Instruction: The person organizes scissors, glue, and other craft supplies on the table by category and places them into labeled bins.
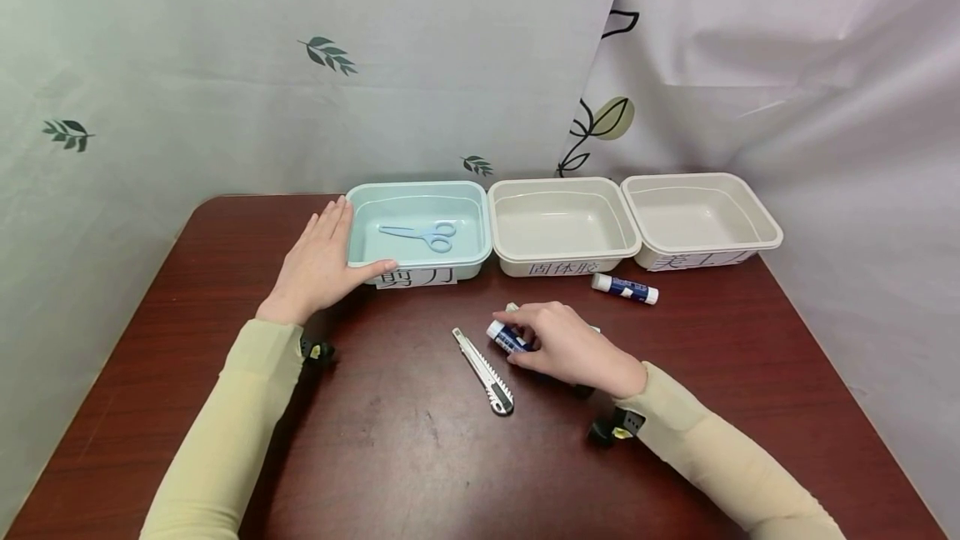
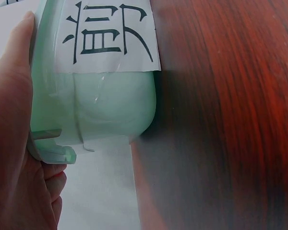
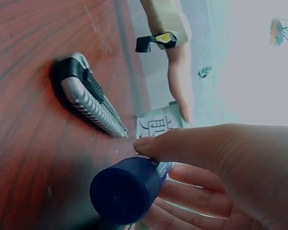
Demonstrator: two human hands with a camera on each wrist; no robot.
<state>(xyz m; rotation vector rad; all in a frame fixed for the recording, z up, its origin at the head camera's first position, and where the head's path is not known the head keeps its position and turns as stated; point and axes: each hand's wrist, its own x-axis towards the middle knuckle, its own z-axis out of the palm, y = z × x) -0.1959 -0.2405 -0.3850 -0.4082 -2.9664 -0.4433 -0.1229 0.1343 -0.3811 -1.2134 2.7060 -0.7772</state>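
My left hand (image 1: 318, 261) rests along the left rim of a light blue tub (image 1: 472, 261), fingers straight and thumb over its front edge. Blue scissors (image 1: 431, 235) lie inside that tub. My right hand (image 1: 566, 348) holds a blue glue stick (image 1: 505, 335) with a white end between thumb and fingers, low over the table; in the right wrist view its dark blue end (image 3: 120, 195) faces the camera. Left of this hand lies a silver utility knife (image 1: 483, 373) with a black slider. Pale and dark bits of something else show from under the right hand, mostly hidden.
Right of the blue tub stand two beige tubs, the middle one (image 1: 566, 258) and the right one (image 1: 712, 250), in one row. Paper labels with handwritten characters are on the fronts. A second glue stick (image 1: 625, 288) lies before them on the dark red table (image 1: 375, 457).
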